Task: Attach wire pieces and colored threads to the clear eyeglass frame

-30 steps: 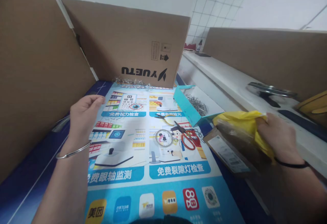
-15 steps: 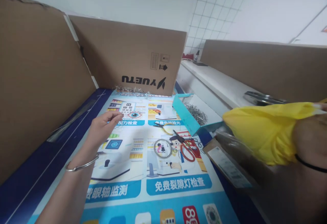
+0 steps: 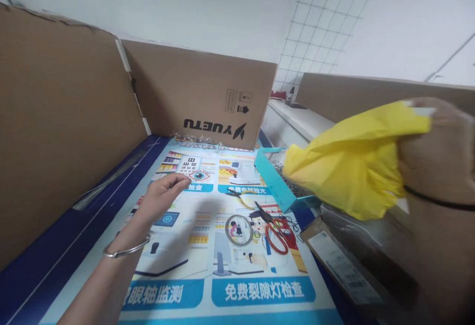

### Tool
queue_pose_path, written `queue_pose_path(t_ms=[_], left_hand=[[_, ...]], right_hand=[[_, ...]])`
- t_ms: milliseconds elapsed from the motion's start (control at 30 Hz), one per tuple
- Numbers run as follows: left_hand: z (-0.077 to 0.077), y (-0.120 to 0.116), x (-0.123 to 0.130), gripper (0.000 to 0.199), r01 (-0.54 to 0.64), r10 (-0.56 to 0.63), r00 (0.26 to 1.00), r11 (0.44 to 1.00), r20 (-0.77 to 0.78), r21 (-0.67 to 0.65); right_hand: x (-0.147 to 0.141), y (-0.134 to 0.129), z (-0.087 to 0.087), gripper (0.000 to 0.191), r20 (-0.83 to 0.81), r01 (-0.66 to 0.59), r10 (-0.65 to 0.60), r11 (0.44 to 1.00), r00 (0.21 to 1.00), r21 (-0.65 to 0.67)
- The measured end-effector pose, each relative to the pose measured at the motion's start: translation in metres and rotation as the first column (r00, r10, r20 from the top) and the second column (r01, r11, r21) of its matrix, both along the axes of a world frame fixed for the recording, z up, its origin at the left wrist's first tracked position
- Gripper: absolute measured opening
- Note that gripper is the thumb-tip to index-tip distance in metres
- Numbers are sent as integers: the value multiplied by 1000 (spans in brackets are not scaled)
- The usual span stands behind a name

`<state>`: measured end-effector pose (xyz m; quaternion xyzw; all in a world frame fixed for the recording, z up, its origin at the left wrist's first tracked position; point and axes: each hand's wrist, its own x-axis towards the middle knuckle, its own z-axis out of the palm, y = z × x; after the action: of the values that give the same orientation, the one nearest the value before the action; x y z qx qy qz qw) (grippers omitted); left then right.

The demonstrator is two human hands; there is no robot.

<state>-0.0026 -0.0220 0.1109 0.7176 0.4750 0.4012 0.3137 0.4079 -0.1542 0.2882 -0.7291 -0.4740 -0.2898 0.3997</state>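
the left hand [image 3: 163,197] is held over the printed poster [image 3: 178,236], thumb and fingers drawn together; whether anything thin is pinched cannot be told. the yellow bag [image 3: 349,162] is gripped by the right hand [image 3: 441,142] and held up at the right, partly in front of the turquoise box [image 3: 273,179]. red-handled scissors [image 3: 277,238] and yellow-handled pliers [image 3: 245,200] are laid on the poster, left of the box.
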Motion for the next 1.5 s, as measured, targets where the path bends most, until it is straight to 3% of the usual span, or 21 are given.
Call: queue_pose_path(t_ms=[67,100,167,200,300,400,467,533,633,700,767,833,933,1067,1200,1367,1500], left_hand=[[-2,1,0,34,7,-7,1000,1000,-3,3],[-4,2,0,35,13,-13,1000,1000,2,4],[-6,5,1,35,27,-27,999,1000,18,3],[-7,5,1,34,35,-35,999,999,23,0],[-8,7,2,31,51,-51,999,999,12,-18],[-7,7,3,30,43,-44,999,999,-4,-28],[-8,7,3,30,49,-49,999,998,-13,-26],[-11,8,3,30,68,-68,997,997,-22,-25],[-16,9,5,29,86,-87,995,996,-41,-15],[-19,9,9,29,107,-107,992,994,-69,1],[-20,7,13,27,143,-140,983,990,-120,16],[-20,5,17,25,185,-176,967,982,-185,32],[-23,2,22,23,267,-238,927,962,-290,62],[-32,-5,29,23,363,-306,870,928,-388,82],[-34,-10,48,20,403,-316,844,907,-434,124],[-24,9,106,22,450,-281,823,853,-493,265],[-22,42,160,28,418,-216,742,889,-634,187]], right_hand=[[-19,31,-7,21,-192,-330,351,935,916,133],[-26,49,-12,17,-293,-414,450,893,843,180],[-33,88,-23,14,-457,-511,553,830,697,225],[-35,107,-27,13,-490,-539,558,819,670,196],[-39,157,-36,6,-456,-549,536,828,711,117],[-44,189,-48,13,-222,-499,511,860,831,111],[-51,200,-65,26,-86,-488,486,873,870,-7],[-61,201,-93,39,-47,-440,445,855,894,-274],[-75,189,-143,35,-81,-454,475,758,876,-468],[-81,178,-172,42,-111,-485,527,653,843,-582],[-82,169,-191,60,-128,-501,572,563,810,-657],[-78,162,-202,70,-121,-486,581,527,805,-697],[-70,154,-207,64,-76,-430,553,547,830,-718],[-68,146,-211,53,0,-361,502,623,865,-694],[-70,147,-211,18,21,-358,477,688,879,-632],[-63,156,-213,36,24,-374,442,785,897,-494],[-60,160,-218,40,37,-373,410,861,911,-345]])
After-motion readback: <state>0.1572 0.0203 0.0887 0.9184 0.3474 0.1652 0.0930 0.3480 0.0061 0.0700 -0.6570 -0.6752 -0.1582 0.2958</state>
